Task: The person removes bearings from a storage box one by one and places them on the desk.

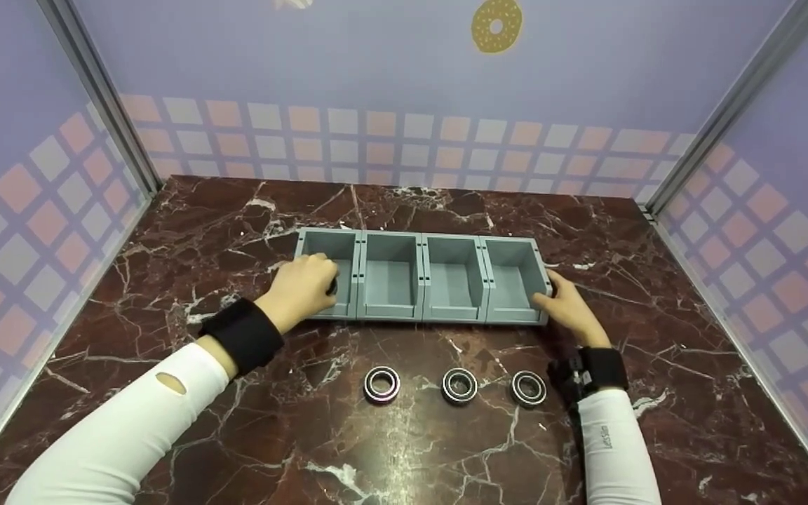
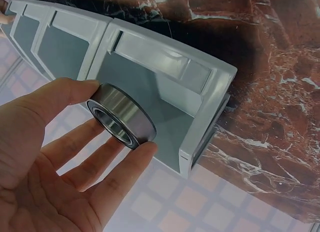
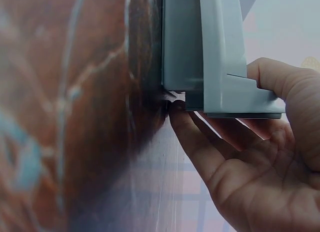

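In the head view, my left hand [image 1: 304, 286] is over the leftmost compartment of a row of grey-blue storage bins [image 1: 390, 312]. The left wrist view shows it pinching a steel ball bearing [image 2: 122, 114] between thumb and fingertips, tilted at the mouth of that end bin [image 2: 155, 52]. My right hand [image 1: 569, 308] grips the outer side wall of the rightmost bin [image 1: 516, 315], thumb over the rim. From the right wrist view, the fingers [image 3: 205, 152] lie along the outside and underside of that bin's edge [image 3: 225, 92].
Three more bearings lie on the dark red marble table in front of the bins: a left one [image 1: 382, 384], a middle one [image 1: 459, 386] and a right one [image 1: 528, 388]. Patterned panels [image 1: 404, 140] enclose the table at the back and both sides.
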A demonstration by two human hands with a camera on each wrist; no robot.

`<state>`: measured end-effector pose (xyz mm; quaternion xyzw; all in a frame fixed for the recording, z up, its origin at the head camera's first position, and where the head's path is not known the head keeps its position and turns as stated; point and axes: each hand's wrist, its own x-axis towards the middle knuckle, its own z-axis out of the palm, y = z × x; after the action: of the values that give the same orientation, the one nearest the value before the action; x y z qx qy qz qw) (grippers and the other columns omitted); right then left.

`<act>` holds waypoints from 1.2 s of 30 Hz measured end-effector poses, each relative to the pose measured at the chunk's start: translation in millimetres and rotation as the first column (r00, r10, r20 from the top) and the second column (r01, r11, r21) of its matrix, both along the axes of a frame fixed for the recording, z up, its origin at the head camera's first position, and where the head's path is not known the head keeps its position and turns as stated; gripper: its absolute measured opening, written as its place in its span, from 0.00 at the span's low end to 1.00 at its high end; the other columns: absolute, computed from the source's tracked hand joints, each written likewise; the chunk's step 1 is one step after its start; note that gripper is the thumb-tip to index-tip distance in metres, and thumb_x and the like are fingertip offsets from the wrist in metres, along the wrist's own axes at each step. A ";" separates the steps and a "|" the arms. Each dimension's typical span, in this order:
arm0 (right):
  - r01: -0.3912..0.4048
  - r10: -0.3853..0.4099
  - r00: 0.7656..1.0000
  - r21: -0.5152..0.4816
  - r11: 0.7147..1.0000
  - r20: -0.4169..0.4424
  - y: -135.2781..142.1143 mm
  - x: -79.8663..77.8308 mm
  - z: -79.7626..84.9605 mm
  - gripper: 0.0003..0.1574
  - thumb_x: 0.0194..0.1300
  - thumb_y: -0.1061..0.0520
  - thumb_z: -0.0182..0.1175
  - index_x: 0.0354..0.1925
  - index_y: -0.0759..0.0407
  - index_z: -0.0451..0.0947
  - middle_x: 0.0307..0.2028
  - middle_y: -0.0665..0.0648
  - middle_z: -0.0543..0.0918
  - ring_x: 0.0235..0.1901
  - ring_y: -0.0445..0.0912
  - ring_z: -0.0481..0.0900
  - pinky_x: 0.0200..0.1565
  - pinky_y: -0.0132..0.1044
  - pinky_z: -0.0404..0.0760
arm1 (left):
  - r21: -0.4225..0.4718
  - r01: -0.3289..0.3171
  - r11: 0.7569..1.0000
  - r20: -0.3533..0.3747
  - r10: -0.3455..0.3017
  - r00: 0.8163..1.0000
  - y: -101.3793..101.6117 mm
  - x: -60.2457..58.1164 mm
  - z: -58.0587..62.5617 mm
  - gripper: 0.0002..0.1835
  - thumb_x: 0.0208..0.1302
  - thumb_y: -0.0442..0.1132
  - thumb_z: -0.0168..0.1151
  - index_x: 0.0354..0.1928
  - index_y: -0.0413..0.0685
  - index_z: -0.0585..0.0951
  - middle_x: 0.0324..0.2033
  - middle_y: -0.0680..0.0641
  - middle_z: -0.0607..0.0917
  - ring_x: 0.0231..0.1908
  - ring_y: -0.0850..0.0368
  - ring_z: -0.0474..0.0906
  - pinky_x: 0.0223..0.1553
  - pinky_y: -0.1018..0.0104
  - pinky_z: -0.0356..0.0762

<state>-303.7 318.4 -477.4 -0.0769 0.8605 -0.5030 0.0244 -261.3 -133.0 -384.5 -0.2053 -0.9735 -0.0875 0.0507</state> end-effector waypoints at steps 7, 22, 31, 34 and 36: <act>0.003 -0.003 1.000 0.011 1.000 0.000 0.7 -0.5 1.9 0.37 0.68 0.69 0.53 0.73 0.76 0.60 0.63 0.78 0.74 0.50 0.46 0.77 0.46 0.20 0.74 | 0.010 0.034 0.999 -0.023 -0.034 0.999 -1.1 8.8 -2.0 0.11 0.49 0.30 0.69 0.20 0.43 0.74 0.31 0.37 0.84 0.32 0.38 0.83 0.31 0.44 0.84; 0.004 -0.004 1.000 -0.003 1.000 0.013 0.5 -0.2 1.9 0.37 0.68 0.70 0.53 0.73 0.77 0.59 0.63 0.78 0.74 0.51 0.47 0.77 0.46 0.20 0.74 | 0.024 0.064 0.998 -0.003 -0.063 0.998 -4.1 26.6 -6.4 0.12 0.48 0.28 0.66 0.18 0.46 0.72 0.27 0.40 0.82 0.29 0.39 0.82 0.30 0.46 0.82; 0.002 -0.002 1.000 0.007 1.000 0.024 -0.1 -0.2 2.7 0.38 0.68 0.69 0.53 0.74 0.76 0.58 0.64 0.78 0.73 0.49 0.43 0.76 0.47 0.20 0.74 | 0.024 0.085 0.996 0.010 -0.085 0.996 -8.0 36.6 -7.9 0.10 0.48 0.29 0.67 0.20 0.45 0.75 0.27 0.40 0.83 0.29 0.40 0.82 0.28 0.47 0.81; 0.002 -0.003 1.000 0.008 1.000 0.024 0.4 -0.3 2.4 0.38 0.68 0.69 0.53 0.74 0.76 0.58 0.64 0.78 0.74 0.49 0.43 0.76 0.46 0.20 0.74 | 0.021 0.086 0.996 0.030 -0.087 0.996 -9.7 39.5 -8.8 0.10 0.49 0.30 0.69 0.20 0.44 0.76 0.26 0.41 0.82 0.29 0.41 0.81 0.29 0.48 0.80; 0.004 -0.005 1.000 0.014 1.000 0.024 1.1 -0.4 2.2 0.38 0.68 0.69 0.53 0.74 0.76 0.58 0.64 0.78 0.74 0.50 0.44 0.76 0.46 0.20 0.74 | 0.019 0.091 0.996 0.044 -0.092 0.995 -10.5 41.2 -9.8 0.10 0.49 0.31 0.70 0.21 0.44 0.75 0.25 0.42 0.81 0.28 0.42 0.80 0.29 0.49 0.79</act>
<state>-304.1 319.5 -475.2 -0.0688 0.8637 -0.4982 0.0340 -220.2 -143.5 -394.3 -0.2474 -0.9631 -0.1024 0.0267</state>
